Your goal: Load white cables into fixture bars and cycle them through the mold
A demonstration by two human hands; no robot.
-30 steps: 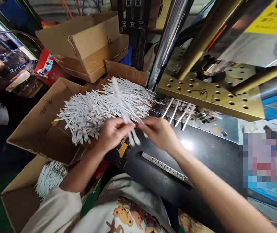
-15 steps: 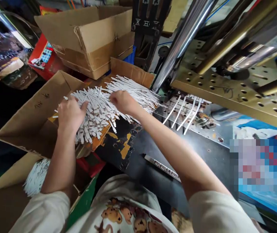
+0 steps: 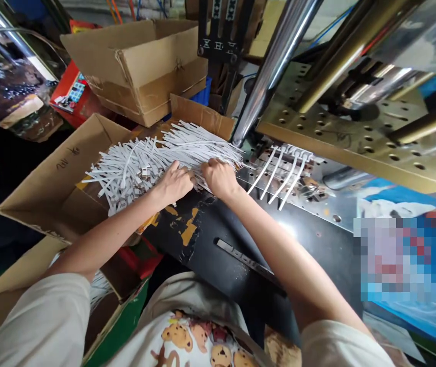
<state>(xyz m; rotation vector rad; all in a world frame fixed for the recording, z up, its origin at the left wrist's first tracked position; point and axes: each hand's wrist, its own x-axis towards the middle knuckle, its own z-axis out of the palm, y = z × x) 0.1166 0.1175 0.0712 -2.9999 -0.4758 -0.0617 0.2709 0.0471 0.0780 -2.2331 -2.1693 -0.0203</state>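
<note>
A heap of thin white strips with small block-like ends (image 3: 133, 153) lies on a cardboard-lined surface. At the heap's near right edge is my left hand (image 3: 175, 184), its fingers curled down onto the strips. My right hand (image 3: 219, 177) is just to its right, a small gap between them, with fingers closed over the strips' thin ends. How many strips each hand grips is hidden under the fingers. To the right, several white strips (image 3: 277, 176) hang side by side out of a metal mould (image 3: 298, 153). A slim metal bar (image 3: 240, 255) with slots lies on the black worktop (image 3: 210, 229).
A drilled brass-coloured plate (image 3: 355, 148) and a shiny column (image 3: 275, 71) of a press overhang the right side. Cardboard boxes stand behind (image 3: 160, 66), left (image 3: 60, 173) and below left (image 3: 15, 285). A blue bag (image 3: 397, 285) lies at right; another person's hand shows far left.
My left hand has moved right, from the heap's left end to beside my right hand. My right hand has come down and right to the near edge. The view has shifted slightly.
</note>
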